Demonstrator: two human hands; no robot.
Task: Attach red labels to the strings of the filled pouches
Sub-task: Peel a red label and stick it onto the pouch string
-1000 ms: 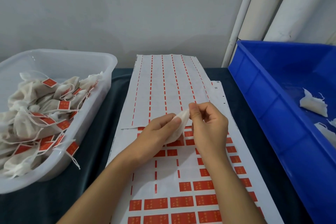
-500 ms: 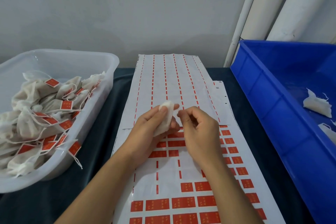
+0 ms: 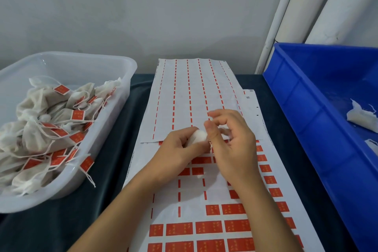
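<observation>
Both hands meet over the label sheet (image 3: pixel 204 200): the left hand (image 3: pixel 180 153) curls around a white pouch (image 3: pixel 199 136), while the right hand (image 3: pixel 231 143) has fingers bent beside it; whether they pinch the string is unclear. Labelled pouches (image 3: pixel 41 129) fill the clear tub (image 3: pixel 98 63) at left, and a blue bin (image 3: pixel 302 108) sits at right.

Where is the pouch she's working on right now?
The pouch sits mid-frame in the head view, gripped in the left hand above the label sheet, with the right hand touching it.
</observation>
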